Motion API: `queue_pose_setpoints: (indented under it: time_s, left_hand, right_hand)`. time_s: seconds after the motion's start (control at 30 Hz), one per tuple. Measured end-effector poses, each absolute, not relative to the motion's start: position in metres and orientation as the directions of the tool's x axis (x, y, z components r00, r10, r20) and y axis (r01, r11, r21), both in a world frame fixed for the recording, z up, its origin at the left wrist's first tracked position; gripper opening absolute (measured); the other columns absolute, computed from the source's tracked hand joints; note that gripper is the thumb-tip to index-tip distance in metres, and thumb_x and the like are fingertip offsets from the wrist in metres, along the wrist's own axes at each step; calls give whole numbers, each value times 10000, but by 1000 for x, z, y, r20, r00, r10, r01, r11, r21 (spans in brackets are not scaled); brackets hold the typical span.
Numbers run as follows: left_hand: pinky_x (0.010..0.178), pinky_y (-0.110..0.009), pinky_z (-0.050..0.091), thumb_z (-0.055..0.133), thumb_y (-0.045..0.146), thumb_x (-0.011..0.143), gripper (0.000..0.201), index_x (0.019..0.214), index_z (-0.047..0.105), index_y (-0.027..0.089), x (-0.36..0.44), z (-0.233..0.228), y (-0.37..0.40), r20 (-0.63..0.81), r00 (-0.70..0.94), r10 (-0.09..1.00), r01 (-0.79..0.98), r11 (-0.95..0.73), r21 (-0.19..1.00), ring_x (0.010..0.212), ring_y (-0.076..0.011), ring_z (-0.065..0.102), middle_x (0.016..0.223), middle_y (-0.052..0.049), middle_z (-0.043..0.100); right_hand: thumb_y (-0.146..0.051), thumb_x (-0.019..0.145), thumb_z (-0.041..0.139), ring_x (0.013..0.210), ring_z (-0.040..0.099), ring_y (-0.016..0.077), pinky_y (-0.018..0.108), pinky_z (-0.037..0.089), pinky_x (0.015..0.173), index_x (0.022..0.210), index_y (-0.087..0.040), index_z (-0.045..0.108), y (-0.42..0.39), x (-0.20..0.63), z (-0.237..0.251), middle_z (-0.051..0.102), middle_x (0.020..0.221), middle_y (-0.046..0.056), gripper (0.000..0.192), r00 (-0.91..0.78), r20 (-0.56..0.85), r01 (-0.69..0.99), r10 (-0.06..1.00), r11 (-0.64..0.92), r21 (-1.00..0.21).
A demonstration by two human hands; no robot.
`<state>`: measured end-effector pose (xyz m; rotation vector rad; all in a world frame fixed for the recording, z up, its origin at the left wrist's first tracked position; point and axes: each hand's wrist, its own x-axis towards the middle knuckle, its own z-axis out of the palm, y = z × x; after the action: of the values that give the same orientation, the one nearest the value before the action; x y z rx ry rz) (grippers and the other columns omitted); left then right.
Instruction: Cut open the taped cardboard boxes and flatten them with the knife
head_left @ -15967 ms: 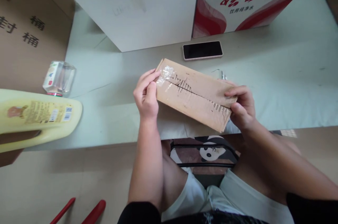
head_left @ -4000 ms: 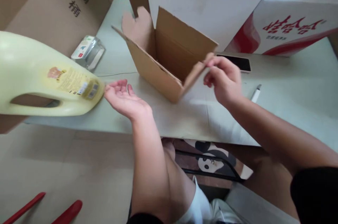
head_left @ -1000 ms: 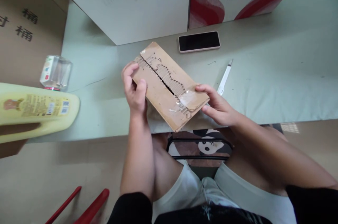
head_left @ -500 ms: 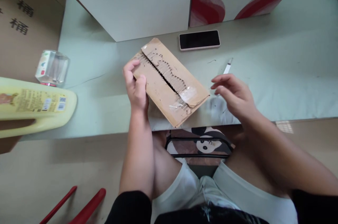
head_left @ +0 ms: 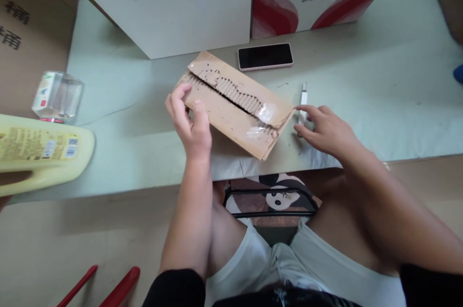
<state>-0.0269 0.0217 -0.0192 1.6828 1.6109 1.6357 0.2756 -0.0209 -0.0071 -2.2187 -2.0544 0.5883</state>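
A brown cardboard box [head_left: 224, 118] is held tilted over the near edge of the table. Its top has a long slit, a torn strip of bare corrugation and pieces of clear tape. My left hand [head_left: 191, 121] grips the box's left end, thumb and fingers closed on it. At the right end, my right hand [head_left: 321, 128] has its thumb and index finger apart, the index fingertip at or very near the box corner. A white utility knife [head_left: 303, 99] lies on the table just behind those fingers, partly covered by them. I see nothing held in the right hand.
Behind the box lies a phone [head_left: 265, 56]. A white box [head_left: 173, 7] and a red-and-white carton [head_left: 311, 3] stand at the back. On the left are a clear bottle [head_left: 67, 97], a yellow jug [head_left: 77, 167] and a large carton [head_left: 32, 56]. Red legs [head_left: 121, 287] show below.
The box has turned so that its right end sits farther back and to the right. My right hand has come close to its corner, fingers still apart. The view has shifted slightly.
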Motion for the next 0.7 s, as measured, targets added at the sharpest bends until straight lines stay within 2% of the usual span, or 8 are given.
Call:
queue_pose_setpoints:
  time_s: [0.1,0.23,0.3,0.4,0.47,0.6,0.7]
  left_hand:
    - [1193,-438,379,452,473,976,395,1277,563,243,-16,-21,20,586,-280,761,577,-355,736,1352,-251,509,1355,-96,552]
    - [1263,-492,260,370,470,1004,456,1401,485,277,-9,-20,16,722,-292,627,702,-372,607,1540,-264,286,1585,-85,388]
    - [1269,-536,219,362,476,990,485,1423,477,290,-2,-18,8,782,-230,579,703,-458,545,1559,-284,241,1609,-67,373]
    - [1221,-559,286,365,453,942,493,1384,531,310,17,-15,-12,867,-21,498,695,-616,371,1476,-299,386,1489,-50,517]
    - [1157,-507,379,383,406,898,459,1301,591,336,31,-15,-25,906,52,421,687,-673,274,1374,-269,493,1339,-34,622]
    - [1194,-421,304,378,396,879,474,1212,693,276,42,-16,-35,857,226,463,692,-696,193,1172,-245,626,1137,-33,745]
    - [1216,-386,264,344,415,909,476,1133,734,260,41,-17,-30,866,228,446,690,-702,180,1074,-221,644,1047,-23,770]
  right_hand:
    - [-517,887,519,806,629,265,420,515,682,1383,-298,592,-20,275,-7,598,1183,133,547,-32,-301,958,953,-57,-280]
    - [-498,908,476,779,607,233,358,443,645,1252,-263,636,-20,271,-4,604,1136,113,446,7,-305,969,952,-82,-234]
    - [-493,905,480,760,593,220,337,401,618,1209,-253,635,-20,270,-4,609,1123,107,417,13,-291,969,956,-84,-232]
    - [-487,873,530,715,560,199,317,348,582,1141,-247,631,-19,269,-6,618,1097,96,374,26,-271,969,962,-92,-231]
    - [-449,832,582,694,542,189,309,330,575,1097,-244,626,-19,270,-9,627,1064,86,338,29,-250,965,968,-92,-245]
    - [-306,793,589,675,535,179,302,348,597,1037,-239,606,-19,273,-10,658,959,59,253,29,-179,919,983,-96,-382]
    - [-253,803,573,608,520,165,303,369,589,1100,-249,596,-26,278,-6,648,835,22,299,94,-113,830,989,-141,-539]
